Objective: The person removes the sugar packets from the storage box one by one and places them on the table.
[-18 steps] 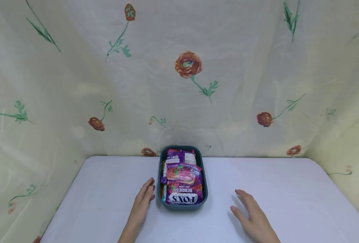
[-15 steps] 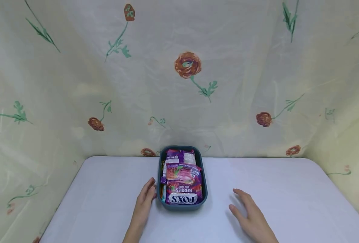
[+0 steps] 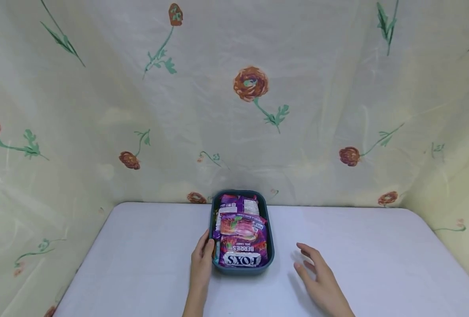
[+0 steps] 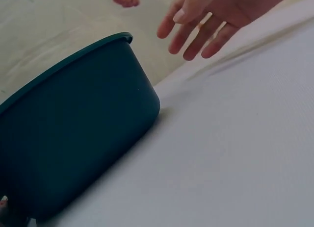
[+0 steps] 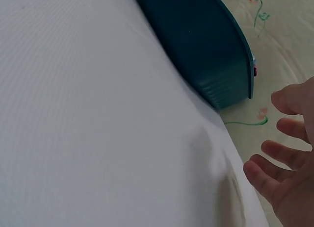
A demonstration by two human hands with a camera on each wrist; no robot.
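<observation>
A dark teal plastic bin (image 3: 239, 271) stands on the white table near its back edge. On top in it lies a bag of Fox's Berries candy (image 3: 243, 240), its lettering upside down in the head view. Along the bin's left wall, my left hand (image 3: 201, 259) has its fingertips right at the side, fingers extended. Most of that hand is out of the left wrist view, where the bin's wall (image 4: 83, 124) fills the left part. To the right of the bin hovers my right hand (image 3: 320, 281), apart from it, fingers spread and loosely bent, holding nothing.
Behind the candy bag, a purple packet (image 3: 238, 204) with white label panels also lies in the bin. A pale curtain (image 3: 297, 167) with printed flowers hangs behind and beside the white tabletop (image 3: 147, 246).
My left hand has moved right, up to the bin's wall. The right hand has drifted slightly left and forward, closer to the bin. The bin keeps its place on the table.
</observation>
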